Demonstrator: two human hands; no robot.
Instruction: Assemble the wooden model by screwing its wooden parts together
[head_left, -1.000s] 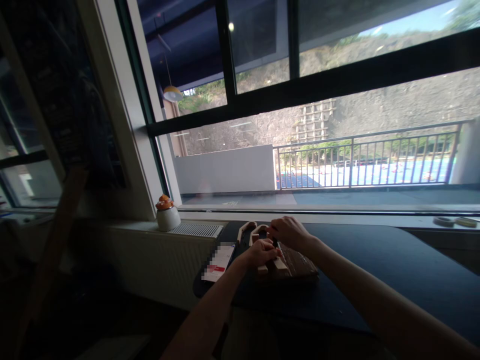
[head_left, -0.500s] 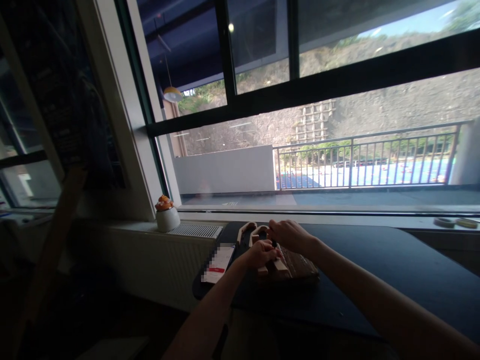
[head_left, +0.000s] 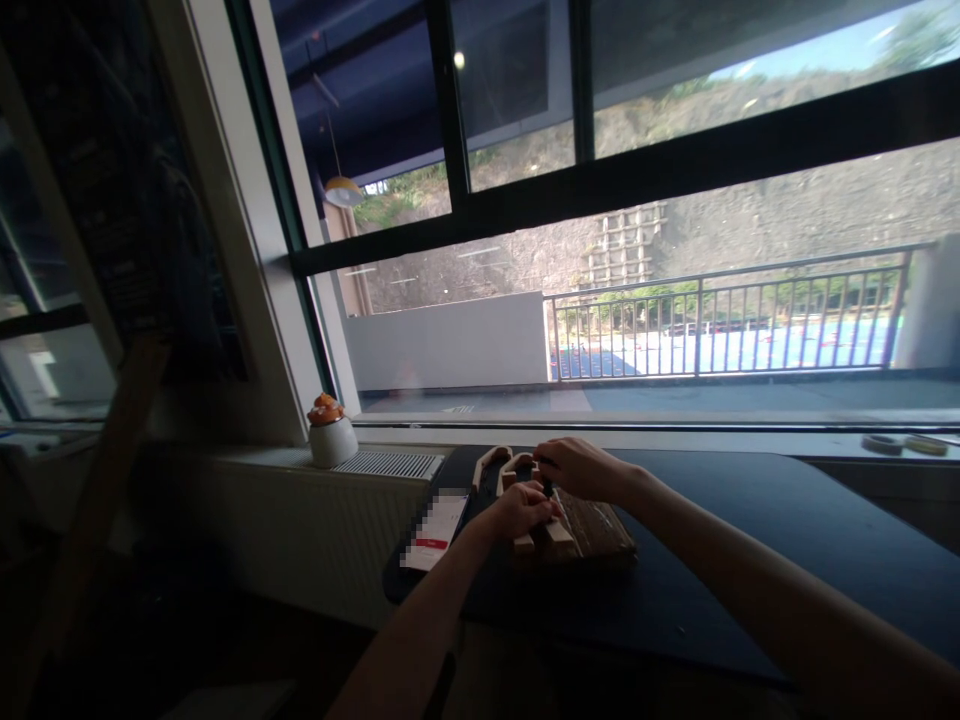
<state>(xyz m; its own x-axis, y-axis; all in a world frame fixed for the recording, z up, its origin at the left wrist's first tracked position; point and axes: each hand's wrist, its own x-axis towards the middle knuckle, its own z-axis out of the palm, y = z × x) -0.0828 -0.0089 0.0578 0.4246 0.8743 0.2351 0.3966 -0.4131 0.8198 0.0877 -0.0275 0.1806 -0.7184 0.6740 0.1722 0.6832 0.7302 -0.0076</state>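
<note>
My right hand is closed at the top of a small dark upright tool, most of which the fingers cover; its exact kind is unclear. Just below and to the left, my left hand has its fingers bent round a pale wooden piece, close to the tool's lower end. This piece rests on a rough brown wooden board. A small pale block sits beside the board's left edge. Beyond my left hand lie two pale curved wooden pieces, one left of the other.
The dark table stands against the window sill. A paper with a red band lies on its left side. A white pot with an orange top stands on the radiator. Tape rolls lie at the far right.
Both hands keep nearly the same place and grip. The right hand's wrist and forearm have shifted slightly, and the whole view has moved a little.
</note>
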